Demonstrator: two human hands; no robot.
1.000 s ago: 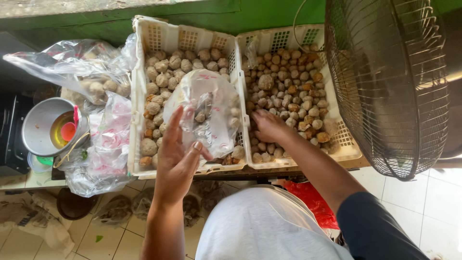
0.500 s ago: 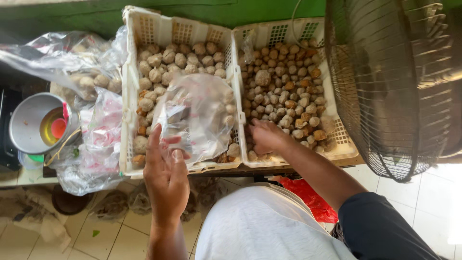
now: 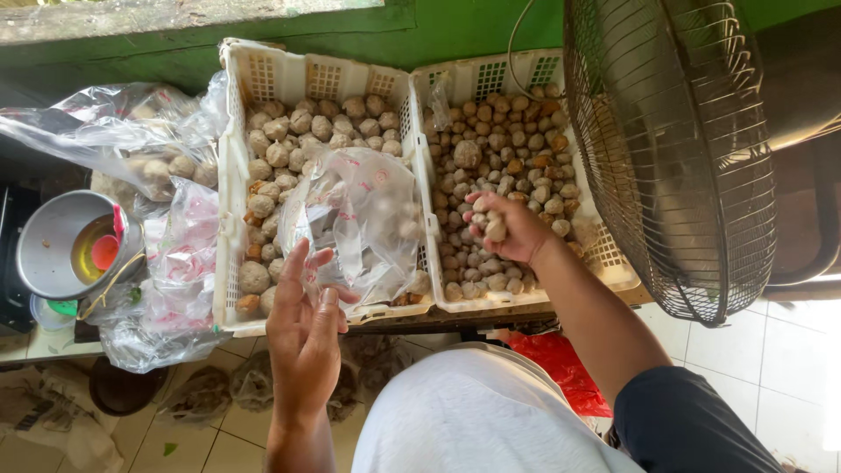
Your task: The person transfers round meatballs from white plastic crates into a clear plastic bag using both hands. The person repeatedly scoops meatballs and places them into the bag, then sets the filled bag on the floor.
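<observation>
We see the left hand [image 3: 302, 337] near us, fingers half open, pinching the edge of a clear plastic bag [image 3: 359, 223] that lies over the left white basket [image 3: 229, 184]. The right hand [image 3: 508, 226] is closed around a few small brown balls [image 3: 493, 226], just above the right white basket [image 3: 604, 254], which is full of the same balls. A metal fan [image 3: 674, 149] stands at the right, a metal pot [image 3: 53, 245] at the far left.
</observation>
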